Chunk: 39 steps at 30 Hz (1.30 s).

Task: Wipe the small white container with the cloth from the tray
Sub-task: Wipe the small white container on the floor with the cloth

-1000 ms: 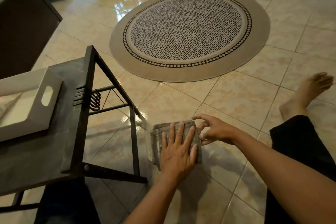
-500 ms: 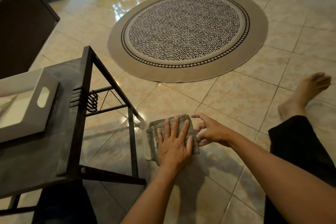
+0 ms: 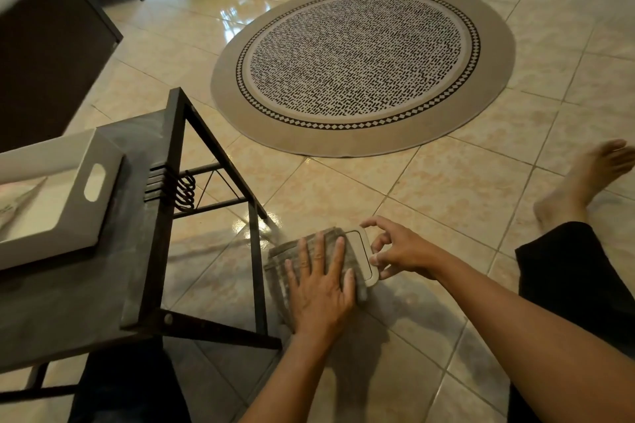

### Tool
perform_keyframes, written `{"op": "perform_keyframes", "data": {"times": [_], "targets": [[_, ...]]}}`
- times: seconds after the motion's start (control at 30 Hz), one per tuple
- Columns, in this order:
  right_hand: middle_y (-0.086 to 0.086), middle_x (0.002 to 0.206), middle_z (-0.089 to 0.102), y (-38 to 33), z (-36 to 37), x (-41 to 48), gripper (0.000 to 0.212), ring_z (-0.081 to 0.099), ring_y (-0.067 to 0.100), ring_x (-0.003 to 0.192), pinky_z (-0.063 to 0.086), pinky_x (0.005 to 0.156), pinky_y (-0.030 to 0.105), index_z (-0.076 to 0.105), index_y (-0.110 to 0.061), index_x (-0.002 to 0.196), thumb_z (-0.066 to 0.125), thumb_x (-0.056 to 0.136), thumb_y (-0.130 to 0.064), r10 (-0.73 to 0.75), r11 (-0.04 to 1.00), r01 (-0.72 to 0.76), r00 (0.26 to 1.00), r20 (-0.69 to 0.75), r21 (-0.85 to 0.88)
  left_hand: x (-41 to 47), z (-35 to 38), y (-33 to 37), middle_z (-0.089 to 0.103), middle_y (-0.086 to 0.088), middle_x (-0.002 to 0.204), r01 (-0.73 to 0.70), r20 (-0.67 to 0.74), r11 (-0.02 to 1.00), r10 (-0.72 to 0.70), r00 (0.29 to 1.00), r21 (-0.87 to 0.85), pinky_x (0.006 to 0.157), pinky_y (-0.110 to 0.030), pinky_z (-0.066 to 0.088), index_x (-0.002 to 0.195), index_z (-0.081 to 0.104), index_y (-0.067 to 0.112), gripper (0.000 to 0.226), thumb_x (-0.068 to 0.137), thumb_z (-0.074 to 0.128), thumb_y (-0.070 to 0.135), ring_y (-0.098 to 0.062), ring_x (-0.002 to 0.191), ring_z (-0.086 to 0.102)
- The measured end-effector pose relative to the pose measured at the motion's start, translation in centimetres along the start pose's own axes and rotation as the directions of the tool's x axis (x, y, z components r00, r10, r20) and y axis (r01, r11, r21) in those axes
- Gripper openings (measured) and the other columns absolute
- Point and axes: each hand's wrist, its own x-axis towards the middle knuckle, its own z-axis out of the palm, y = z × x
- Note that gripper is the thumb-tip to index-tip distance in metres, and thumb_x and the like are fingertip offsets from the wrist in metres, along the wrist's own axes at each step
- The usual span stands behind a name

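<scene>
While the right hand pinches the small white container steady on the floor, the left hand, fingers spread flat, presses the cloth across it; wiping is under way, exposed right edge next.

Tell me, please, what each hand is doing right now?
Left hand: open, flat on the cloth.
Right hand: fingertips gripping the white container.

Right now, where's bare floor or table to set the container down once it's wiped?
Bare tiles lie between the container and the round rug, and nearer the camera between the two forearms. The dark table has a bare strip beside the white tray. It is crowded where the left hand presses the cloth and the right hand steadies the container, close to the table leg.
</scene>
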Motion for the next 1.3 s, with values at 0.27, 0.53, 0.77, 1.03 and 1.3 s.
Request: {"op": "perform_keyframes", "data": {"times": [0.27,0.53,0.77,1.03,1.3], "targets": [[0.011,0.091,0.055,-0.2,0.2,-0.3,0.061,0.066,0.02,0.074,0.064,0.067,0.041,0.049,-0.027,0.131,0.062,0.086,0.011,-0.019,1.0,0.019,0.999,-0.026,-0.012,3.1,-1.2,-0.4,-0.024,0.001,0.163,0.006,0.05,1.0,-0.006,0.999,0.001,0.117,-0.054,-0.018,0.145,-0.029,0.048,0.066,0.095,0.013,0.061,-0.024,0.146,-0.029],[0.011,0.091,0.055,0.0,0.4,-0.5,0.059,0.066,0.02,0.074,0.064,0.067,0.043,0.05,-0.026,0.13,0.062,0.086,0.012,-0.029,1.0,0.029,0.999,-0.037,-0.01,-1.0,0.2,0.5,-0.023,-0.001,0.163,0.005,0.007,1.0,-0.005,1.0,0.002,0.114,-0.052,-0.023,0.152,-0.018,0.044,0.064,0.097,0.012,0.06,-0.024,0.146,-0.031],[0.016,0.098,0.058,0.3,0.9,-0.8,0.061,0.07,0.028,0.088,0.065,0.069,0.045,0.047,-0.03,0.131,0.062,0.086,0.01,-0.03,0.999,0.029,0.994,-0.101,-0.015,2.2,-1.8,-1.6,-0.034,-0.003,0.159,0.211,0.047,0.977,-0.209,0.977,-0.03,0.118,-0.056,-0.014,0.145,-0.033,0.037,0.069,0.099,0.015,0.056,-0.026,0.145,-0.032],[0.011,0.089,0.055,0.7,1.5,-0.9,0.064,0.066,0.021,0.073,0.064,0.063,0.044,0.048,-0.029,0.131,0.06,0.085,0.014,-0.023,0.996,0.037,0.985,-0.171,0.079,-1.1,-0.5,1.5,-0.042,-0.003,0.153,0.18,0.029,0.983,-0.179,0.983,-0.031,0.11,-0.05,-0.03,0.146,-0.033,0.033,0.071,0.098,0.015,0.058,-0.026,0.138,-0.043],[0.002,0.099,0.063,0.3,0.5,-0.9,0.043,0.064,0.019,0.08,0.054,0.07,0.033,0.051,-0.032,0.131,0.063,0.093,-0.018,-0.082,0.971,-0.007,0.929,-0.36,-0.239,-0.3,-1.1,1.8,-0.031,0.003,0.159,0.014,0.034,0.998,-0.012,0.999,-0.065,0.117,-0.048,-0.021,0.152,-0.018,0.038,0.066,0.1,0.019,0.055,-0.019,0.141,-0.039]]}}
